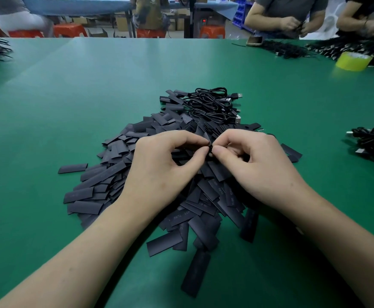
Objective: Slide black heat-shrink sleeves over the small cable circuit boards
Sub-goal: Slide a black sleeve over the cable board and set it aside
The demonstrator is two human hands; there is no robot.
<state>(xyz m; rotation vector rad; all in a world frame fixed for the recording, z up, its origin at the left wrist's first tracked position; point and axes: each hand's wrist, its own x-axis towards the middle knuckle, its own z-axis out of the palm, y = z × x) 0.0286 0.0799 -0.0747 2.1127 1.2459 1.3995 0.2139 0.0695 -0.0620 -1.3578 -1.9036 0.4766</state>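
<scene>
Left hand and right hand, fingers curled, both pinch a small black piece, mostly hidden. Underneath: pile of flat matte-black heat-shrink sleeves, mid green bench.

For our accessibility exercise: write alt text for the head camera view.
The left hand and right hand pinch one small black piece over a pile of black heat-shrink sleeves on a green table. Black cables lie behind it.

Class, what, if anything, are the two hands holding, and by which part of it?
The left hand and right hand both pinch one small black piece, probably a sleeve, at their fingertips above the pile. Which part they grip is hidden.
</scene>
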